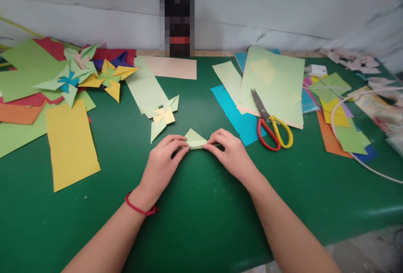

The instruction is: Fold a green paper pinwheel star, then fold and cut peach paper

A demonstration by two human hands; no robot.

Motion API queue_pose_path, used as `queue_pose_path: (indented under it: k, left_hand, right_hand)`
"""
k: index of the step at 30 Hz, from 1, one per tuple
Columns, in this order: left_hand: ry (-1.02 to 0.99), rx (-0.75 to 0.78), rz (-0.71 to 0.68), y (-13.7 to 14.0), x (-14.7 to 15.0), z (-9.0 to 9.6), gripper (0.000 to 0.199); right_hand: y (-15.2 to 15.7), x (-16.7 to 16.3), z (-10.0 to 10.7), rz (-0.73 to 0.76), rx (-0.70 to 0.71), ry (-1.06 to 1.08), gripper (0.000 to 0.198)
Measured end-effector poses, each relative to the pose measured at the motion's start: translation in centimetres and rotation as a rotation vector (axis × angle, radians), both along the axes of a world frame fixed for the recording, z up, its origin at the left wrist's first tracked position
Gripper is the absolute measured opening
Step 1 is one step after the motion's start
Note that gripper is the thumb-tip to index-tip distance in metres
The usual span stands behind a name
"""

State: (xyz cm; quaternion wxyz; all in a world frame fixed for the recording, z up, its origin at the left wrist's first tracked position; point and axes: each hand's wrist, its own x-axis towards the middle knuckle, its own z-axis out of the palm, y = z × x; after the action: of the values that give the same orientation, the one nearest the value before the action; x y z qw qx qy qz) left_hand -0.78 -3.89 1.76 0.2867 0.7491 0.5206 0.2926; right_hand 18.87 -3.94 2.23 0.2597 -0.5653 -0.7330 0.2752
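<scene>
A small folded piece of pale green paper (195, 139) is held between my two hands, low over the green table. My left hand (165, 153) pinches its left end with thumb and fingers. At the right end, my right hand (229, 151) pinches the folded edge in the same way. One peak of the paper points up and away from me. Just beyond my left hand lies a pale green and cream folded paper pinwheel (163, 116). Scissors (267, 120) with one red and one yellow handle lie to the right, blades pointing away.
Several folded paper pinwheels (108, 78) rest on coloured sheets at the left, near a yellow sheet (72, 145). Pale green sheets (273, 84) and a blue sheet (236, 113) lie at the right. A white cable (335, 128) loops over paper scraps. A pixelated dark object (178, 17) stands against the wall.
</scene>
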Motion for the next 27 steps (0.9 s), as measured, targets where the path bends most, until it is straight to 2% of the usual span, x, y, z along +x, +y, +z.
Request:
queue_pose_path:
  k: [9, 15, 27]
  left_hand:
    - [0.074, 0.029, 0.054, 0.0, 0.5, -0.4, 0.012]
    - [0.081, -0.013, 0.056, 0.3, 0.5, -0.4, 0.013]
    - [0.07, -0.027, 0.048, 0.4, 0.7, -0.5, 0.015]
  right_hand:
    - [0.0, -0.9, -0.6, -0.078, 0.043, -0.128, 0.016]
    - [0.0, -1.2, -0.9, -0.113, 0.062, -0.202, 0.019]
    - [0.0, -1.5, -1.2, -0.147, 0.083, -0.201, 0.016]
